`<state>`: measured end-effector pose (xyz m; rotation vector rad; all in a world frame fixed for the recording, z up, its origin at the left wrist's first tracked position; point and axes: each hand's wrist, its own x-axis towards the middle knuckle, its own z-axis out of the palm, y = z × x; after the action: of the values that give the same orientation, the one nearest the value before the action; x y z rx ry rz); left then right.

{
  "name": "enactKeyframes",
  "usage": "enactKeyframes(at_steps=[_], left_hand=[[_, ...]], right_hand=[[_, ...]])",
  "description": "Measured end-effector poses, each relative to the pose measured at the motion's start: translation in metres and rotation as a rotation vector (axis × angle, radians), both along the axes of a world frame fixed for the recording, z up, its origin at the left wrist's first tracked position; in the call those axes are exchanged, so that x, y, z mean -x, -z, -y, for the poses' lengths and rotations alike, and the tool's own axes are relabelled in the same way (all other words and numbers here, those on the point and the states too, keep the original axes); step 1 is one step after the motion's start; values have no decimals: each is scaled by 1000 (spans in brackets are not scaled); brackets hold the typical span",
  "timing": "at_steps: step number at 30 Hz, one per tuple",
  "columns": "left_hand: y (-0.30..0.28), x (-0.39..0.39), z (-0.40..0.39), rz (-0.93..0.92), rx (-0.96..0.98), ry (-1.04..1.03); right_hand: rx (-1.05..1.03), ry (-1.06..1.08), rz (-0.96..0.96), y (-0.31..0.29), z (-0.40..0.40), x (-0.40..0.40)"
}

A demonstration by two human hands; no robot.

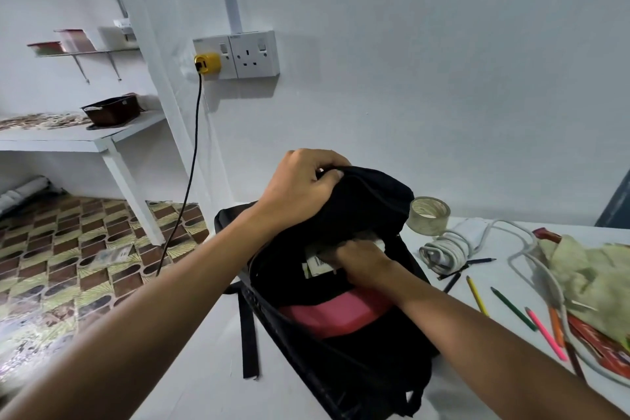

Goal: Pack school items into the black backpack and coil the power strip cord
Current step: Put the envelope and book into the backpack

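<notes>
The right hand point(354, 257) pushes a white book point(318, 264) down into the black backpack point(358, 368), fingers curled on it. The left hand point(300, 186) grips the bag's top flap, holding it open just above.

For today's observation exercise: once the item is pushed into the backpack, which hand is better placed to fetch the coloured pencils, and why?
Right, probably. The right hand is inside the backpack on the side where the coloured pencils lie. The left hand grips the bag's top flap, holding it open.

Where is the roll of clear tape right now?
In the head view, the roll of clear tape stands on the white table against the wall, just right of the black backpack and behind the coiled white cord.
</notes>
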<state>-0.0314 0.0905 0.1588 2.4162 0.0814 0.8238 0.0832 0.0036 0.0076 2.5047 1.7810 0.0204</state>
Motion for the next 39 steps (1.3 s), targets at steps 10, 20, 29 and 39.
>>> enactKeyframes(at_steps=[10,20,29,39], left_hand=[[6,2,2,3,4,40],[39,-25,0,-140,-18,-56],[113,-68,15,-581,-240,-158],[168,-78,52,-826,-487,-332]], right_hand=[[51,27,72,8,-23,10],[148,32,-560,-22,24,14],[-185,270,-1494,-81,225,-56],[-338,1235,-50,-1,442,-158]])
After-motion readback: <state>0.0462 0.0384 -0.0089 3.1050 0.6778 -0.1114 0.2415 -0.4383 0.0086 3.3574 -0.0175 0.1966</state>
